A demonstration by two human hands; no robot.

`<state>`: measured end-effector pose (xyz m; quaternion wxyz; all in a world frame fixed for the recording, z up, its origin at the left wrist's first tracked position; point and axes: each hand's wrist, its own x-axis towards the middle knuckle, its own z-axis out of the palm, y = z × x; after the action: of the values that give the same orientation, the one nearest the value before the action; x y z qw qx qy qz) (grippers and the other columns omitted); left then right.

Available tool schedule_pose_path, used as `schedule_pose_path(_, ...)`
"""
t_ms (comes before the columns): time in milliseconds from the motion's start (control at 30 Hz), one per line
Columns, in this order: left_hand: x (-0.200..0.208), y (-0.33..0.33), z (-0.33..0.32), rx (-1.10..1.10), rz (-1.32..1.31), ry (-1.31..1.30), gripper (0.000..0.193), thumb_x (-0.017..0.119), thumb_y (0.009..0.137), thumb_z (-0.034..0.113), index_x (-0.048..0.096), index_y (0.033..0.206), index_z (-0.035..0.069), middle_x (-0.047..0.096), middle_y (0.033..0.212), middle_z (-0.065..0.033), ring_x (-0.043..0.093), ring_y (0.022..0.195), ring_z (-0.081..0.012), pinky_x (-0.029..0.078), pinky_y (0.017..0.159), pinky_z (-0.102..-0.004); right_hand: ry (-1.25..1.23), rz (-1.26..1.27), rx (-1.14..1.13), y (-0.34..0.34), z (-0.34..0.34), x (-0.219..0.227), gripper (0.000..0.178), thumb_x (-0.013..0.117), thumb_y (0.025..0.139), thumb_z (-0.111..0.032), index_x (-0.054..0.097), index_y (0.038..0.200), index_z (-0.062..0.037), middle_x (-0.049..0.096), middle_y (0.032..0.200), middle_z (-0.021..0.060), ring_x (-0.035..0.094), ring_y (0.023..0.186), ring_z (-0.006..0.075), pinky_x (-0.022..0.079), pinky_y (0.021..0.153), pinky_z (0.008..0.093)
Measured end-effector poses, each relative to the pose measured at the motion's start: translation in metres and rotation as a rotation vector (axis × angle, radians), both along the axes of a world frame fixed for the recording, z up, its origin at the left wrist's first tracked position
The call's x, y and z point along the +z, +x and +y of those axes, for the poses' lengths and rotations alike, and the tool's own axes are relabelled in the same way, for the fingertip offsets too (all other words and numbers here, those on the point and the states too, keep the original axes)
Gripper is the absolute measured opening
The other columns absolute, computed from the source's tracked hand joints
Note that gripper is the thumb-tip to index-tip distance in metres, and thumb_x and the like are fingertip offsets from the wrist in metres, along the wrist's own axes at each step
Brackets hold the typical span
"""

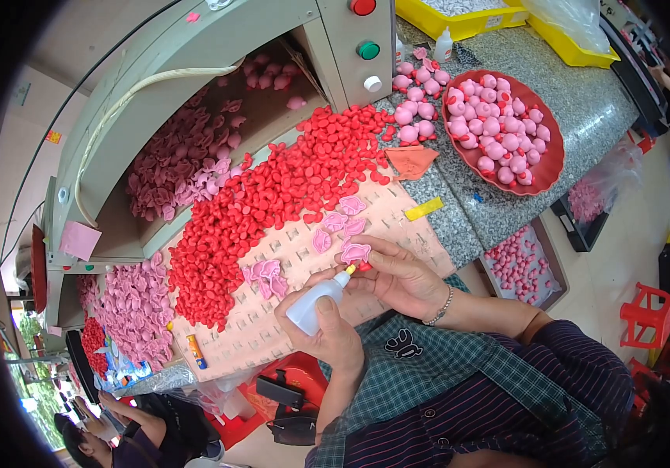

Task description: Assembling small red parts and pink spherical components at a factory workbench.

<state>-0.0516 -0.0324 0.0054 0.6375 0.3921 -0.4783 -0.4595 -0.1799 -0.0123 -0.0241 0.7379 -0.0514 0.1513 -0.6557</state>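
Observation:
My left hand is wrapped round a white squeeze bottle. Its yellow tip points at a small red piece beside a pink ruffled piece. The fingertips of my right hand pinch those two pieces; whether they are joined, I cannot tell. Just beyond my hands, several more pink ruffled pieces lie on the patterned pale mat. A further cluster of pink pieces rests left of the bottle.
A long heap of red pieces covers the mat's far side, before an arched machine. A red bowl of pink figures stands on the grey counter. Pink pieces pile up at left, near another person.

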Motion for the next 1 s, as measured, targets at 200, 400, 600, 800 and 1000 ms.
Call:
schedule_pose_path(200,0.0018,-0.0005,0.0006,-0.01,-0.043,-0.041,0.032,0.062,0.094,0.018,0.041,0.106,-0.002,0.062,0.1,-0.0278,0.064,0.095,-0.03,0.053,0.086,-0.041,0.009,-0.004,-0.018,0.0019,0.0007,-0.0038,0.045,0.052,0.1,-0.015,0.042,0.142,-0.0042,0.06,0.126,0.0123,0.061,0.113,0.0213,0.05,0.099,0.0398)
schedule_pose_path(400,0.0059,-0.0012,0.0036,-0.004,-0.073,-0.069,0.033,0.063,0.094,0.018,0.04,0.106,-0.002,0.061,0.101,-0.0296,0.064,0.096,-0.0309,0.053,0.088,-0.0426,0.013,0.013,-0.022,0.0038,0.0009,-0.0044,0.043,0.052,0.101,-0.016,0.043,0.142,-0.0064,0.06,0.126,0.0105,0.062,0.111,0.0199,0.05,0.099,0.0389)
schedule_pose_path(600,0.0048,-0.0003,0.0056,-0.017,-0.1,-0.088,0.034,0.063,0.094,0.018,0.039,0.107,-0.003,0.061,0.102,-0.0303,0.064,0.096,-0.0313,0.053,0.088,-0.0431,0.01,0.014,-0.015,0.0024,0.0002,-0.0034,0.043,0.052,0.101,-0.016,0.043,0.142,-0.0068,0.06,0.127,0.0094,0.063,0.11,0.0204,0.051,0.098,0.0383)
schedule_pose_path(800,0.0041,-0.0001,0.006,-0.01,-0.105,-0.107,0.032,0.062,0.094,0.015,0.039,0.108,-0.002,0.061,0.102,-0.0308,0.064,0.096,-0.031,0.053,0.088,-0.0423,0.0,0.0,-0.016,0.0024,0.0013,-0.0048,0.043,0.052,0.101,-0.016,0.043,0.142,-0.007,0.06,0.127,0.0094,0.063,0.109,0.0203,0.051,0.097,0.0383)
schedule_pose_path(1000,0.0054,-0.0008,0.0081,-0.032,-0.15,-0.108,0.029,0.06,0.095,0.014,0.04,0.111,0.002,0.063,0.104,-0.025,0.064,0.099,-0.0312,0.051,0.093,-0.0447,0.014,0.008,-0.018,0.001,0.0013,-0.0053,0.043,0.052,0.101,-0.016,0.043,0.142,-0.0086,0.06,0.128,0.009,0.065,0.105,0.0192,0.053,0.095,0.0376)
